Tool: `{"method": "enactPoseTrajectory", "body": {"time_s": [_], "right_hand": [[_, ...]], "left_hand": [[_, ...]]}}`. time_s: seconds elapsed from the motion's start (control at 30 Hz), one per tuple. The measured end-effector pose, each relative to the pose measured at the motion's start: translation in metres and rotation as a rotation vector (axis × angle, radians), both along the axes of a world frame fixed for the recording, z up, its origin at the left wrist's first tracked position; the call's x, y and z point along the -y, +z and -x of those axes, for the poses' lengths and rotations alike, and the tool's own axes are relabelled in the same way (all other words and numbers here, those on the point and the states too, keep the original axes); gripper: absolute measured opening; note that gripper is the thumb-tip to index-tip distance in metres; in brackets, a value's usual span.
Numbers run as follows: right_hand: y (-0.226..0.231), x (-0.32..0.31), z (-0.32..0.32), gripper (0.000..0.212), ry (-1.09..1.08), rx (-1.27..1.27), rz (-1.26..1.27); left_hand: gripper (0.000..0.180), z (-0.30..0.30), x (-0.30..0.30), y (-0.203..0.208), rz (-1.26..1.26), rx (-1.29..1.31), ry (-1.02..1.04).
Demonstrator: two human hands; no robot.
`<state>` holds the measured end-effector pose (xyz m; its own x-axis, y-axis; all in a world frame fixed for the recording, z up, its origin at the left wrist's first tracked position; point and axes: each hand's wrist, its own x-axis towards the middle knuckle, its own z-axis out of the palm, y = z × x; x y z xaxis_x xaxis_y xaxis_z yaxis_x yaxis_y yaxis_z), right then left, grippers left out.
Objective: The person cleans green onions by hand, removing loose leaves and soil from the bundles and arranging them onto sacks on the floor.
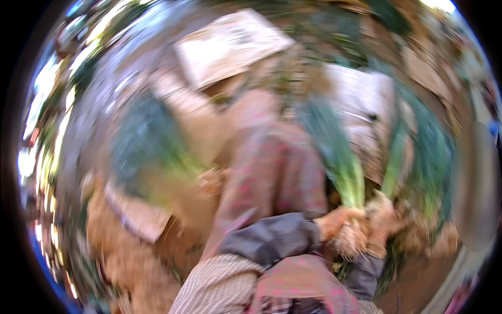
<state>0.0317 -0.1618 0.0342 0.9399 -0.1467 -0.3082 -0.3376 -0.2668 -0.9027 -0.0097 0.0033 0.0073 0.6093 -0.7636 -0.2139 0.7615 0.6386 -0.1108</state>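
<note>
The leek-like bunch [349, 175] has blue-green leaves, pale green stems and shaggy whitish roots; it lies right of the knees [285, 172], the left hand [336, 222] clasping its base; the right hand [384, 220], beside the roots, touches a thinner clump [393, 167], blur hiding its grip; marks on the pale sheet [225, 49] are illegible.

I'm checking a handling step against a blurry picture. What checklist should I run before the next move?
1. Left hand on the green onions: ok, gripping near the root end.
2. Right hand grip: cannot tell; it is beside the bunch, blurred.
3. Roots turned toward the person: ok.
4. Tie around the held bunch: cannot tell, too blurred.
5. Left-side onion bunch clear of both hands: ok.
</note>
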Motion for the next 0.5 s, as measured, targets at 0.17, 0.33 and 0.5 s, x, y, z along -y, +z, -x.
{"method": "enactPoseTrajectory", "body": {"time_s": [0.17, 0.33, 0.5], "right_hand": [[0.036, -0.052, 0.007, 0.037, 0.152, 0.417, 0.393], [0.092, -0.034, 0.070, 0.054, -0.351, 0.818, 0.441], [0.065, -0.041, 0.069, 0.064, -0.037, 0.821, 0.576]], "left_hand": [[0.031, -0.016, -0.025, 0.025, -0.213, -0.098, 0.035], [0.058, -0.026, -0.012, 0.051, -0.012, 0.010, 0.259], [0.041, 0.002, 0.017, 0.077, -0.285, -0.005, 0.100]]}}
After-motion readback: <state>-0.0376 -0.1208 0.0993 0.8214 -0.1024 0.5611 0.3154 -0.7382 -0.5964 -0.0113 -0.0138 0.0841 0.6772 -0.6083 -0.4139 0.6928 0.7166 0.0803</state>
